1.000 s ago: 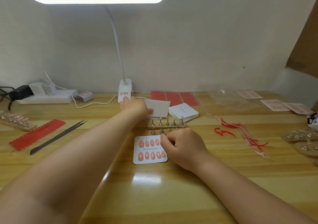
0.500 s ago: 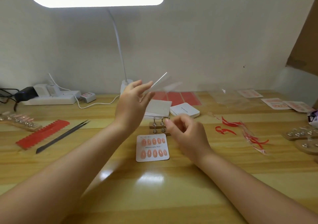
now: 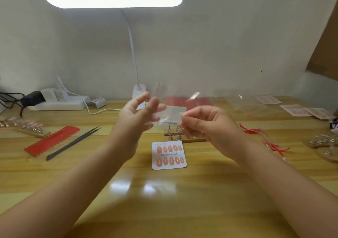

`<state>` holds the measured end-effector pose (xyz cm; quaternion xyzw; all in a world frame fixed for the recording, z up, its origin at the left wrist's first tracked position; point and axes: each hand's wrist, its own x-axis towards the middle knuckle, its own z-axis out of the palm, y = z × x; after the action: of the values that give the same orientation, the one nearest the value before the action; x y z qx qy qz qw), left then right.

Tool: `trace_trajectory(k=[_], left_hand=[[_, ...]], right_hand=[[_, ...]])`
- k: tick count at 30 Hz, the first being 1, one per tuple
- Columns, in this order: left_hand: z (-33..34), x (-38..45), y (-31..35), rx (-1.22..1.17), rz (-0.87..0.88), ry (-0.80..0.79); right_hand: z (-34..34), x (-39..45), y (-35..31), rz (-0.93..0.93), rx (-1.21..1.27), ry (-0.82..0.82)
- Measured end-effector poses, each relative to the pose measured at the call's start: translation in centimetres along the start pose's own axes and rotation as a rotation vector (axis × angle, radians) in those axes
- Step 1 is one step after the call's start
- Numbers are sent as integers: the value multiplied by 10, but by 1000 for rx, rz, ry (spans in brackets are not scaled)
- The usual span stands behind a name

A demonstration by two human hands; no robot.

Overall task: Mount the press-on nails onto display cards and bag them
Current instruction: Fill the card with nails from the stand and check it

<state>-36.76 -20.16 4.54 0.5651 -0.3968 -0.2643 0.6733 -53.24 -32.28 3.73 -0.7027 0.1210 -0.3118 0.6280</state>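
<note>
Since half a second ago both hands have come up and nearer to each other, and the clear bag (image 3: 172, 113), which only the left hand (image 3: 136, 117) carried then, now hangs between the two above the table (image 3: 164, 206). The right hand (image 3: 206, 126) pinches the bag's right edge with curled fingertips (image 3: 184, 117); the left hand has its fingers spread and half straight against the other side, and I cannot tell surely if it pinches the film or only touches it. I judge the bag is held so, one side in each hand, to pull its mouth open for the card. The filled display card (image 3: 169, 155), with ten pink nails (image 3: 165, 149) in two rows, lies flat on the table just below and between the wrists, near edge toward the person, touched by nothing. Just beyond the card, under the right hand, stands a small wooden nail holder (image 3: 180, 137) with metal pegs, so the card is better lifted from its near or left edge. Left of the left hand lie tweezers (image 3: 73, 142) and a red strip (image 3: 52, 139), well apart from the card. Right of the right hand are red peel-off scraps (image 3: 263, 139) and more holders (image 3: 323, 142). Toward the person the table is bare wood, with room to lower the bag.
</note>
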Motion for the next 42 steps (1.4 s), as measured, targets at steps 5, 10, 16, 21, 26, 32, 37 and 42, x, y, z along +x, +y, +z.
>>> trace_trajectory(k=[5,10,16,21,26,32,37,42], left_hand=[[-6,2,4,51,-25,10],[-1,0,1,52,6,50],[3,-5,4,29,-6,1],[2,-6,9,22,-32,-36],[1,-5,12,113,-10,-71],[-1,-4,7,248,113,27],[1,-9,7,575,379,182],[8,-13,10,667,329,-2]], right_hand=[[0,-2,-7,94,15,21],[5,-3,-9,116,81,-18],[5,-1,-6,97,42,157],[6,-2,-8,106,6,188],[6,-2,-10,86,0,199],[9,-1,-10,79,53,140],[7,-2,-11,55,32,183],[13,-6,-17,-17,-59,154]])
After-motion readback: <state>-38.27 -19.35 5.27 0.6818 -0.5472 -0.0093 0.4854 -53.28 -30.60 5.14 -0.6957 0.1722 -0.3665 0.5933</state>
